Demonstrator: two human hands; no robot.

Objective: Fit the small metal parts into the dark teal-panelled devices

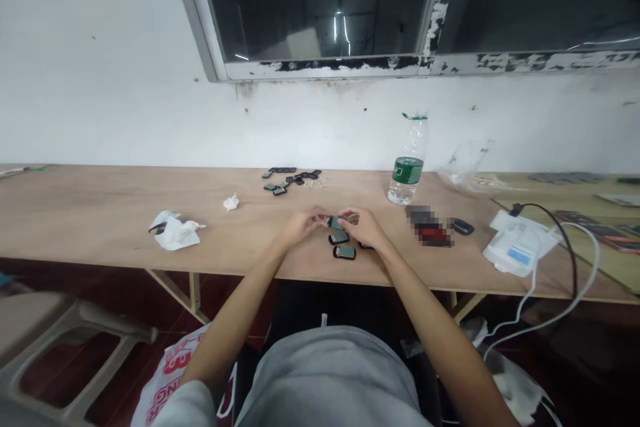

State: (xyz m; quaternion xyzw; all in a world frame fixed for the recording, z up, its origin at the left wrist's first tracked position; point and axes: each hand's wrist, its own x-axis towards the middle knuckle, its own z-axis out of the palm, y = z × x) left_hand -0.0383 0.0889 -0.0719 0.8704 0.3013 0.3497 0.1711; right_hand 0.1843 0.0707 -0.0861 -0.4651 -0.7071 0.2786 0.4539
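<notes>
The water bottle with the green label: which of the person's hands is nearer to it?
Right. The right hand is left of the water bottle and closer to the person's body; the left hand is farther left, beyond the right one.

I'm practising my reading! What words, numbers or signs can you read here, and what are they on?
"NG-R", in red on the white plastic bag; its other red marks are unclear.
Green label on the bottle: too small to read.
Blue label on the white package: too blurred to read.
Small dark pieces: no readable text.
</notes>
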